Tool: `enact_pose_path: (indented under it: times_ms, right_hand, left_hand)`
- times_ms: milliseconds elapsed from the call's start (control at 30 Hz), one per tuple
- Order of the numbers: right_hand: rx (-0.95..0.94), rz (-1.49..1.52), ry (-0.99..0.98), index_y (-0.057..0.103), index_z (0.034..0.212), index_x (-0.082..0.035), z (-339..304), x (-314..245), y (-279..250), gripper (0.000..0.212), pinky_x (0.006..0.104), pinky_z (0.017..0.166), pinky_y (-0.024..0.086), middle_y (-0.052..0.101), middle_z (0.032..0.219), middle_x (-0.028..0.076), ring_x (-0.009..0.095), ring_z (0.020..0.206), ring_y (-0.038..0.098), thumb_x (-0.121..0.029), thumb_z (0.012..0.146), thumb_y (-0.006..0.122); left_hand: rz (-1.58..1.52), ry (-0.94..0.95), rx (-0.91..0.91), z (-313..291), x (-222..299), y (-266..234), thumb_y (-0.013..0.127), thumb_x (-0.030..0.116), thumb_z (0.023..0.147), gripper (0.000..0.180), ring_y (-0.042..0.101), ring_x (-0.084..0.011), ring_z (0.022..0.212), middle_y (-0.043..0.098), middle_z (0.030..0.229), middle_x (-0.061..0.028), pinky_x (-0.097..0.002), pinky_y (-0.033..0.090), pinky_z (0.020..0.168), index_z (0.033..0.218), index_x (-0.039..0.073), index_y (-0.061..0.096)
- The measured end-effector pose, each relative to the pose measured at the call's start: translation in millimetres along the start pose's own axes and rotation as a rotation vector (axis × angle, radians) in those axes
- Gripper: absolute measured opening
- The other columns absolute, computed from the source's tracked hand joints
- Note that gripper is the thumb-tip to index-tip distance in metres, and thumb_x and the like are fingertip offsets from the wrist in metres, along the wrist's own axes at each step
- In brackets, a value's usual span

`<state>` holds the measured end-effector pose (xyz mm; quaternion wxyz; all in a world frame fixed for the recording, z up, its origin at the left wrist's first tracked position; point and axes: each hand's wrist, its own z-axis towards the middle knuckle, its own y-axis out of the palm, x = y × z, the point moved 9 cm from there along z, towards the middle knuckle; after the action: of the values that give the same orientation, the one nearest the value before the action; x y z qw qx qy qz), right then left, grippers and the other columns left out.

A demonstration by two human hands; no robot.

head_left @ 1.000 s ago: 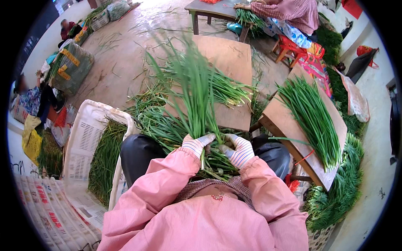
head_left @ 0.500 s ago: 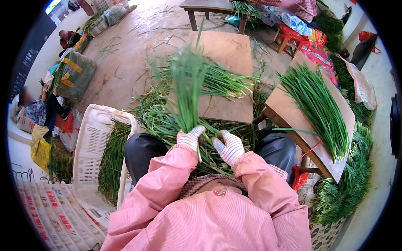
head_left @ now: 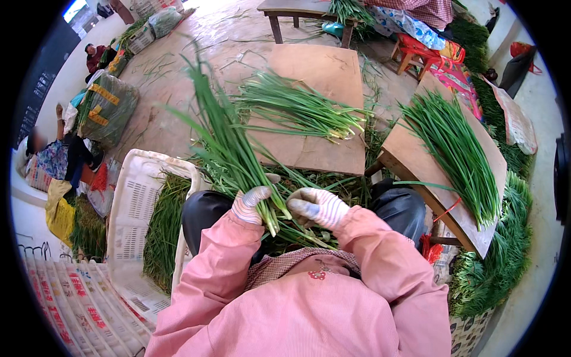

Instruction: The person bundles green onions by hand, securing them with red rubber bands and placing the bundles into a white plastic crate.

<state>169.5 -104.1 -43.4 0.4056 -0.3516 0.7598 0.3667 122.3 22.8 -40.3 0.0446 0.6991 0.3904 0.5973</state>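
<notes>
My left hand (head_left: pixel 250 205), in a striped glove, is wrapped round the lower stalks of a bunch of garlic chives (head_left: pixel 229 146). The bunch leans up and to the left, its pale cut ends pointing down at my lap. Beside those ends is my gloved right hand (head_left: pixel 319 206), fingers curled together; what they pinch, if anything, is hidden. Loose chive leaves lie beneath both hands, between my knees. Just ahead, another heap of chives (head_left: pixel 297 107) rests on a low wooden board (head_left: pixel 324 157), pale ends to the right.
A white plastic crate (head_left: pixel 132 202) with chives stands at my left knee. On the right, a small wooden table (head_left: pixel 410 143) bears a long pile of chives (head_left: pixel 455 157), with more greens (head_left: pixel 505 244) by the wall. Other people (head_left: pixel 50 157) sit at the far left.
The bunch in my left hand has swung from nearly upright to leaning left, its blur gone. My left hand has shifted slightly left, and my right hand slightly left with its fingers more curled.
</notes>
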Motion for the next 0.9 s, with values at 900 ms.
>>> enact_pose_path:
  times_ms: [900]
  right_hand:
    - [-0.115, -1.176, 0.248, 0.062, 0.1, -0.004, 6, 17, -51, 0.061, 0.041, 0.082, 0.045, 0.061, 0.098, 0.021, 0.037, 0.093, 0.058, -0.059, 0.076, 0.055]
  left_hand:
    - [0.037, 0.421, 0.475, 15, 132, -94, 0.07, 0.024, 0.076, 0.023, 0.059, -0.0165, 0.069, 0.06, 0.083, -0.0048, -0.0319, 0.052, 0.049, 0.092, 0.014, 0.057]
